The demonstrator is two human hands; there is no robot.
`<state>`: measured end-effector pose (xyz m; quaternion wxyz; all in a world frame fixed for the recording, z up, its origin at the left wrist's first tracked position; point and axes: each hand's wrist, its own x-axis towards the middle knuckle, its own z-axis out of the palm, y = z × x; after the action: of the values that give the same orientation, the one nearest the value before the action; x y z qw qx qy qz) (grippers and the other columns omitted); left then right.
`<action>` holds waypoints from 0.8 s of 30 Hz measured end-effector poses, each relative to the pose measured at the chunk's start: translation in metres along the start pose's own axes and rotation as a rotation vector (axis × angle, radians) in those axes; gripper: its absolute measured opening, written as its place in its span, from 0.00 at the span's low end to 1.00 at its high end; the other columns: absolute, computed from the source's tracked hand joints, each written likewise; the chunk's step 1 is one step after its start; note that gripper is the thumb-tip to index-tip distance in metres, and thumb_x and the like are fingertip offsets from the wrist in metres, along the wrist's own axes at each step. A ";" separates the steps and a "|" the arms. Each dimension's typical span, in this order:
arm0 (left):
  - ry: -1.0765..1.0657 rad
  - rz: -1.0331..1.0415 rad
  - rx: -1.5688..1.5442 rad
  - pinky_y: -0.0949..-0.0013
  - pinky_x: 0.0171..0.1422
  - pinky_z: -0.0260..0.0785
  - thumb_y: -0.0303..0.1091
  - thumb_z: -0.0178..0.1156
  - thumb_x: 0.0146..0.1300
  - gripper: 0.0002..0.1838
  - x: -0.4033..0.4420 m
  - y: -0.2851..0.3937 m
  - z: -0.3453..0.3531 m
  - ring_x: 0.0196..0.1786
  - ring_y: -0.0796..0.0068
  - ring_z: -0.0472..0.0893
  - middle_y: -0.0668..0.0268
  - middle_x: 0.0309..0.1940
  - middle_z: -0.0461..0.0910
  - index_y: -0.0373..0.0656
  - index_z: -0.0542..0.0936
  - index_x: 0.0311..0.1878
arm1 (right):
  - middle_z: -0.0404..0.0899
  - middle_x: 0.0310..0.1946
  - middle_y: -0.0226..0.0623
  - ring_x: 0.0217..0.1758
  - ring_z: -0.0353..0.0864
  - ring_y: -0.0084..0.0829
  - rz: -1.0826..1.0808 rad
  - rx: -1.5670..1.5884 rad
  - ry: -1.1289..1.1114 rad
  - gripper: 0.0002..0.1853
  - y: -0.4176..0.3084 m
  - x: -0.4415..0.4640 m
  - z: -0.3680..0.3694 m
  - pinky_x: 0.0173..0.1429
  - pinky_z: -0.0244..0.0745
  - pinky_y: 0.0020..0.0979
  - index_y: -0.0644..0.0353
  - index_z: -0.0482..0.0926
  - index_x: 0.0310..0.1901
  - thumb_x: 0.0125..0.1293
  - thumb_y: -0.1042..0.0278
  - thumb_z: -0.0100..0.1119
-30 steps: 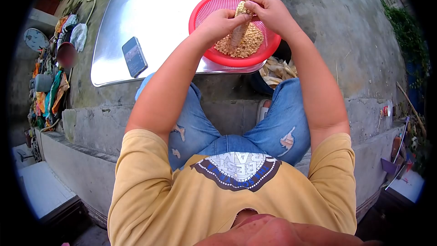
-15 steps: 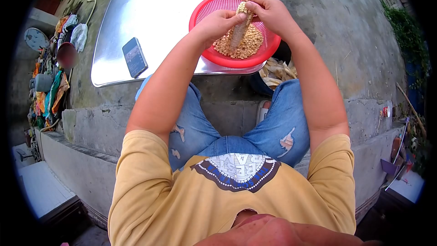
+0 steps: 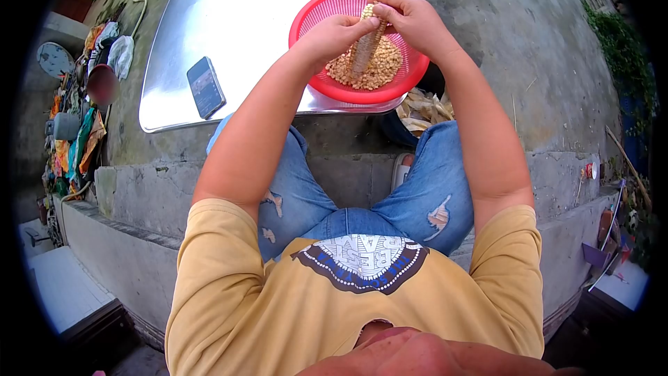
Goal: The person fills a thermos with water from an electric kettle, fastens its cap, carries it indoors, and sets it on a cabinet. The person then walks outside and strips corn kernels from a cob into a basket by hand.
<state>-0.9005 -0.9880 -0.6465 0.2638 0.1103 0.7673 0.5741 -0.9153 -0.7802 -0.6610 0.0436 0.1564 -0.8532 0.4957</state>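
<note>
Between my two hands a corn cob (image 3: 364,50) is held tilted over a red plastic colander (image 3: 303,22). Most of the cob's visible side is stripped bare, with pale kernels still on its far end. My left hand (image 3: 337,36) is closed around the cob's left side, thumb lying along it. My right hand (image 3: 410,22) grips the far end, thumb pressed on the kernels; some of its fingers are hidden behind the cob. Loose corn kernels (image 3: 384,64) are heaped in the bottom of the colander, below the cob.
The colander stands on the near right corner of a shiny metal table (image 3: 257,0). A phone (image 3: 206,88) lies at the table's left. Below the colander, a dark bucket (image 3: 394,129) holds dry husks or cobs (image 3: 426,107). Clutter (image 3: 83,125) lines the left wall.
My right thumb has shifted very slightly at the cob's far end. Cob, colander and left hand stay almost in place.
</note>
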 end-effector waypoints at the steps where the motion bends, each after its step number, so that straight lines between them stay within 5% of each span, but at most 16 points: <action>1: 0.004 0.001 0.003 0.63 0.68 0.68 0.59 0.60 0.74 0.31 0.000 -0.001 0.000 0.59 0.72 0.81 0.60 0.52 0.85 0.38 0.83 0.60 | 0.89 0.44 0.45 0.46 0.89 0.35 0.008 -0.012 -0.001 0.19 -0.002 -0.001 0.000 0.54 0.81 0.35 0.60 0.85 0.58 0.73 0.56 0.62; 4: 0.012 -0.006 0.048 0.63 0.67 0.70 0.57 0.59 0.75 0.29 0.003 -0.003 -0.001 0.57 0.72 0.82 0.60 0.52 0.85 0.38 0.82 0.60 | 0.89 0.44 0.45 0.46 0.89 0.35 0.014 -0.027 0.002 0.19 -0.004 -0.002 0.000 0.54 0.81 0.35 0.60 0.85 0.58 0.73 0.57 0.62; 7: -0.012 -0.002 0.064 0.65 0.67 0.70 0.55 0.60 0.75 0.28 0.002 -0.002 -0.001 0.58 0.73 0.82 0.60 0.53 0.85 0.38 0.82 0.61 | 0.88 0.45 0.37 0.46 0.86 0.25 0.013 -0.107 -0.016 0.17 -0.009 -0.003 -0.001 0.53 0.82 0.29 0.62 0.84 0.60 0.78 0.61 0.59; 13: -0.026 0.025 0.022 0.64 0.65 0.70 0.58 0.61 0.73 0.30 0.002 -0.005 -0.002 0.57 0.72 0.81 0.60 0.52 0.84 0.39 0.82 0.61 | 0.89 0.45 0.46 0.46 0.89 0.36 0.012 0.005 0.002 0.19 0.000 0.000 -0.001 0.54 0.81 0.35 0.61 0.85 0.58 0.73 0.57 0.62; 19: -0.004 0.005 0.019 0.62 0.64 0.67 0.63 0.58 0.73 0.33 -0.001 0.001 -0.002 0.56 0.72 0.79 0.61 0.51 0.84 0.40 0.82 0.61 | 0.89 0.45 0.46 0.47 0.89 0.36 0.001 -0.009 0.005 0.19 -0.003 -0.001 0.000 0.55 0.81 0.35 0.60 0.85 0.58 0.73 0.57 0.62; 24: 0.002 -0.006 0.047 0.63 0.64 0.68 0.61 0.58 0.74 0.31 0.002 -0.003 -0.001 0.56 0.72 0.79 0.60 0.51 0.84 0.40 0.83 0.61 | 0.88 0.45 0.37 0.47 0.85 0.25 0.037 -0.054 -0.031 0.18 -0.012 -0.004 -0.001 0.54 0.81 0.30 0.59 0.84 0.61 0.78 0.60 0.58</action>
<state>-0.9024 -0.9882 -0.6501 0.2622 0.1137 0.7810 0.5554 -0.9074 -0.7840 -0.6517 0.0255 0.1470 -0.8697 0.4706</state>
